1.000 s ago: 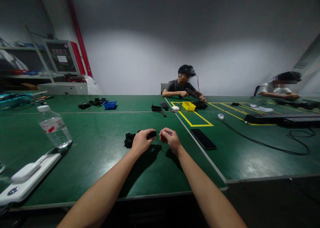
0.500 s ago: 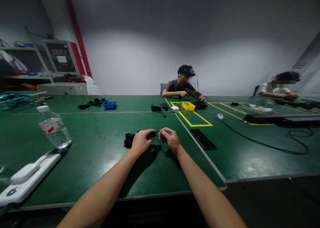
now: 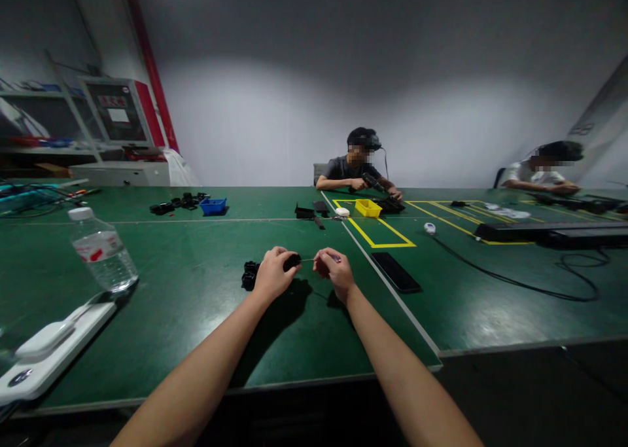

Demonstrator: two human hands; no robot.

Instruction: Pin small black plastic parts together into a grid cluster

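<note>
My left hand [image 3: 273, 274] is closed around a small black part [image 3: 292, 262] above the green table. Opposite it, my right hand [image 3: 335, 271] grips a screwdriver [image 3: 337, 259] with a reddish, see-through handle mostly hidden by the fingers. Its thin metal shaft [image 3: 307, 260] points left at the black part; whether the tip touches it I cannot tell. Just left of my left hand lie several black parts [image 3: 249, 275], partly covered by that hand.
A phone [image 3: 395, 271] lies right of my hands. To the left stand a water bottle [image 3: 104, 250] and a white power bank [image 3: 59, 352]. Farther back are a blue bin [image 3: 213, 207] and a yellow bin [image 3: 367, 208]. Across the table, a person [image 3: 360, 165] handles a power drill.
My left hand has shifted a little left with the black part. The gap between my hands is wider, and more of the screwdriver's shaft shows.
</note>
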